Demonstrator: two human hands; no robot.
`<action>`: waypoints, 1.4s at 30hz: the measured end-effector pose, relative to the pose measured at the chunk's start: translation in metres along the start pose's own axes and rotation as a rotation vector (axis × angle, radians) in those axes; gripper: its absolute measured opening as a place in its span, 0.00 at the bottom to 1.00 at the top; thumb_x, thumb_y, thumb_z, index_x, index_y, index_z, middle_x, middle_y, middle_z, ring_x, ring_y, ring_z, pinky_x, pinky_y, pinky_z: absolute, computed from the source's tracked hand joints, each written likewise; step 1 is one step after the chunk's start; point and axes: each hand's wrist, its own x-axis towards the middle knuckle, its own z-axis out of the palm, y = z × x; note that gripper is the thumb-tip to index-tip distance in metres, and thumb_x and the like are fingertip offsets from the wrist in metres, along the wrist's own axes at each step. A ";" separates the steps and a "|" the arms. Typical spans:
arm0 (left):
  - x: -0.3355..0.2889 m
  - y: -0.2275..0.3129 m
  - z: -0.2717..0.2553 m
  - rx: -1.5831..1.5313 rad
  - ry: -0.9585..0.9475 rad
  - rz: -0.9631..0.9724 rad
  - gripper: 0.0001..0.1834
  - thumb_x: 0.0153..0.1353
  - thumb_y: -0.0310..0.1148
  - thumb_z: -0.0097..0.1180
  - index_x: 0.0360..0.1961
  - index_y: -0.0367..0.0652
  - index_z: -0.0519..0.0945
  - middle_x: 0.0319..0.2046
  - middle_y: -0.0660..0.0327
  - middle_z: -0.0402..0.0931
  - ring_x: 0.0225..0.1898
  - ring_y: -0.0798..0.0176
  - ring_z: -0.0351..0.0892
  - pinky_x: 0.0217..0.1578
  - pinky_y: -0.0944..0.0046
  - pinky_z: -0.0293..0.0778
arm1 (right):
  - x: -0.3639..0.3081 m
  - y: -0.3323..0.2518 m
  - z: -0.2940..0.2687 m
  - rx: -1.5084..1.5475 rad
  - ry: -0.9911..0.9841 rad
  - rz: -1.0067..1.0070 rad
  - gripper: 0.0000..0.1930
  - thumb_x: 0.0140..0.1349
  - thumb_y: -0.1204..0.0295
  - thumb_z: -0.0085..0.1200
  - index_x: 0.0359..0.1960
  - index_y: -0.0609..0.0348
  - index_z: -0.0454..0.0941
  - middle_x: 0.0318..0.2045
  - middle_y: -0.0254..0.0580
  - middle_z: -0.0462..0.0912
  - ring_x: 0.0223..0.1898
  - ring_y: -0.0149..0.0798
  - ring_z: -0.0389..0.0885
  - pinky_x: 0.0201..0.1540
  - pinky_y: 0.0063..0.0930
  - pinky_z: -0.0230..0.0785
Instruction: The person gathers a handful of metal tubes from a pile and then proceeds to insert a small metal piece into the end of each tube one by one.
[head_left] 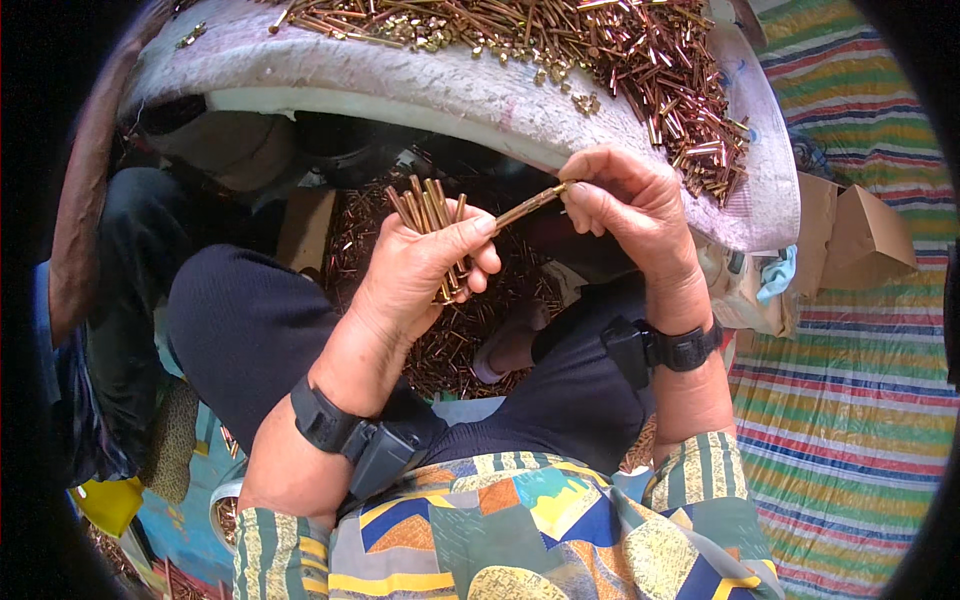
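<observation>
Slim brass-coloured metal tubes [432,208] fanned from my closed left hand [415,275], while my right hand [625,205] pinched one more tube [528,205] between them, just below the heaped table [480,95].

Open room is being left only in the narrow gap between the padded tabletop [470,95] edge and the lap; the way forward is being blocked by the brass tube heap [640,60] (spilling to the rim), and sideways by the cardboard box [865,235].
</observation>
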 end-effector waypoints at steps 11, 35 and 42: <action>-0.005 0.004 0.002 0.071 -0.009 0.037 0.08 0.53 0.33 0.57 0.31 0.40 0.75 0.17 0.63 0.75 0.14 0.74 0.72 0.12 0.80 0.65 | -0.003 0.012 0.008 -0.501 0.131 -0.184 0.14 0.60 0.69 0.49 0.17 0.62 0.67 0.10 0.36 0.64 0.14 0.24 0.60 0.16 0.24 0.56; -0.006 -0.003 -0.002 0.172 -0.024 -0.021 0.07 0.53 0.34 0.58 0.30 0.42 0.76 0.17 0.64 0.75 0.15 0.74 0.72 0.14 0.79 0.66 | -0.023 0.021 0.010 -0.126 -0.038 0.086 0.14 0.63 0.67 0.45 0.22 0.63 0.73 0.17 0.32 0.73 0.21 0.23 0.69 0.26 0.17 0.63; -0.004 -0.001 -0.001 0.166 -0.038 -0.037 0.10 0.52 0.35 0.59 0.30 0.40 0.77 0.17 0.62 0.76 0.15 0.74 0.72 0.14 0.77 0.64 | -0.026 0.032 0.018 -0.058 0.074 -0.087 0.17 0.64 0.64 0.44 0.21 0.63 0.72 0.17 0.32 0.74 0.19 0.23 0.68 0.25 0.16 0.61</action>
